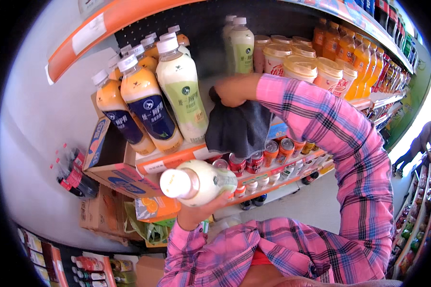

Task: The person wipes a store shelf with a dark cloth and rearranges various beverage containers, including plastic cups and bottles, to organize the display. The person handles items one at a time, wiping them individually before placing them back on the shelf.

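A plastic drink bottle with a white cap and a pale green label [204,182] tilts toward me in my left hand [204,210], out in front of the shelf edge. My right hand [233,89] grips a dark cloth [239,125], which hangs over the front edge of the drinks shelf. Left of the cloth stands a green-labelled bottle [183,97], beside orange bottles with dark blue labels [149,107]. Behind my right hand is another green-labelled bottle [241,46]. Part of the shelf surface is hidden by the hand and cloth.
Lidded cups [300,68] and orange soda bottles [362,68] line the shelf to the right. Cans [271,149] fill the shelf below. An open cardboard box [122,179] and wrapped cola bottles [77,175] lie at the left. A person [415,143] is far right.
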### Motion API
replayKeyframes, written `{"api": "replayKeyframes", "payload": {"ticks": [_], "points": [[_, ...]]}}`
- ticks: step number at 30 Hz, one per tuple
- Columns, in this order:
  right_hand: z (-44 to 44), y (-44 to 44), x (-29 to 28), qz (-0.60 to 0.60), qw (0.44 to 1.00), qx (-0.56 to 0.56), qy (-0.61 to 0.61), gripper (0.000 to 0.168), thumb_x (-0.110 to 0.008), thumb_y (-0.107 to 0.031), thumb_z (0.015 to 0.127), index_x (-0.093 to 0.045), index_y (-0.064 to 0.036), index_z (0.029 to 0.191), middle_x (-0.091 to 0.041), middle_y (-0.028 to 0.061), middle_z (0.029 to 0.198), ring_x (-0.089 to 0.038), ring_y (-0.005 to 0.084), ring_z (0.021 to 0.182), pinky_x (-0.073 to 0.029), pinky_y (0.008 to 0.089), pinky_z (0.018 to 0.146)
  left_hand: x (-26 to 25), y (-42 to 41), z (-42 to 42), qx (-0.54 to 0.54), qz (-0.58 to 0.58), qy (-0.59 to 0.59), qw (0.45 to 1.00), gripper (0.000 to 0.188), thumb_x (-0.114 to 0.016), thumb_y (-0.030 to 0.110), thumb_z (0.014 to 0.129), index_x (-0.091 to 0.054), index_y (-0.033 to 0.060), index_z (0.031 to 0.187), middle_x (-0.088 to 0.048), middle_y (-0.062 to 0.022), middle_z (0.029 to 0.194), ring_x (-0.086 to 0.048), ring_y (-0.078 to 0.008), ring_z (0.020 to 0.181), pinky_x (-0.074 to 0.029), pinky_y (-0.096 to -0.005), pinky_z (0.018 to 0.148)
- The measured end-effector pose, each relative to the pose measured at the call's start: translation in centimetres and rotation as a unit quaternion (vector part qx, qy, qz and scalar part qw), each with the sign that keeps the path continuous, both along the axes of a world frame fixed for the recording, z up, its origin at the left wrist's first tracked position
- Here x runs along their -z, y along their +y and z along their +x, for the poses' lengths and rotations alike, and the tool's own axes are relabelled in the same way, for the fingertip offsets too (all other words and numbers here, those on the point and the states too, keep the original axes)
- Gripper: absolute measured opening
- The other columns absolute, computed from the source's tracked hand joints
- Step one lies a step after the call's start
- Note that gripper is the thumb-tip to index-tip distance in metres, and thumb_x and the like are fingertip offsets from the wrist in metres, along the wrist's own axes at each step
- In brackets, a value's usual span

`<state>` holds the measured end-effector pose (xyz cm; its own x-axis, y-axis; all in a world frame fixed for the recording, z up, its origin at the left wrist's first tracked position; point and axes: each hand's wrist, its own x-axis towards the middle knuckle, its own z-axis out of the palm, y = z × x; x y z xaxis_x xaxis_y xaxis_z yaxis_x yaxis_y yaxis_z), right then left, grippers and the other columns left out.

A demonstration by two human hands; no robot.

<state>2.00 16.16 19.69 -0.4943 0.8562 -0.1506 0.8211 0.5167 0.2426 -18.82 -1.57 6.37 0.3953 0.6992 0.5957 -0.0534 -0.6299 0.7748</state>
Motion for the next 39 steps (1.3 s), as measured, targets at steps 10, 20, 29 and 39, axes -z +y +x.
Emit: {"api": "replayKeyframes", "payload": {"ticks": [10,20,29,39], "points": [[-2.9,10.3,1.1,0.163,0.943,0.252,0.142,0.03,-0.057,-0.022,0.089,-0.068,-0.011,0.115,-0.064,0.0113,0.121,-0.063,0.0317,0.107,-0.052,0.0512,0.082,0.9,2.2,-0.9,-0.043,0.028,-0.008,0.999,0.062,-0.082,0.011,0.065,-0.047,0.0033,0.116,-0.053,-0.0086,0.108,-0.055,-0.0199,0.099,-0.047,-0.0335,0.085],[-1.5,12.0,1.3,-0.02,0.997,0.044,0.062,0.045,-0.051,-0.04,0.089,-0.066,-0.009,0.118,-0.062,0.0148,0.122,-0.059,0.0345,0.111,-0.045,0.048,0.094,1.1,2.6,-1.5,-0.042,-0.061,-0.106,0.992,0.076,-0.081,0.008,0.063,-0.038,0.0042,0.126,-0.044,-0.0083,0.116,-0.052,-0.0194,0.105,-0.048,-0.0353,0.089],[-0.8,19.4,4.2,-0.008,0.999,0.042,-0.026,0.032,-0.053,-0.023,0.087,-0.069,-0.007,0.111,-0.066,0.0158,0.113,-0.063,0.033,0.102,-0.048,0.048,0.084,1.4,3.5,-0.8,-0.035,-0.034,-0.105,0.993,0.082,-0.082,0.012,0.065,-0.034,0.0021,0.131,-0.041,-0.01,0.124,-0.053,-0.0207,0.105,-0.048,-0.0355,0.09],[-0.7,5.7,-1.5,-0.046,0.996,-0.067,-0.036,0.027,-0.051,-0.014,0.083,-0.069,0.002,0.095,-0.067,0.0208,0.096,-0.065,0.0345,0.088,-0.05,0.0452,0.076,1.6,3.1,-1.5,-0.027,-0.059,-0.094,0.993,0.084,-0.079,0.014,0.07,-0.029,0.0031,0.136,-0.038,-0.011,0.127,-0.052,-0.0257,0.11,-0.05,-0.0412,0.092]]}}
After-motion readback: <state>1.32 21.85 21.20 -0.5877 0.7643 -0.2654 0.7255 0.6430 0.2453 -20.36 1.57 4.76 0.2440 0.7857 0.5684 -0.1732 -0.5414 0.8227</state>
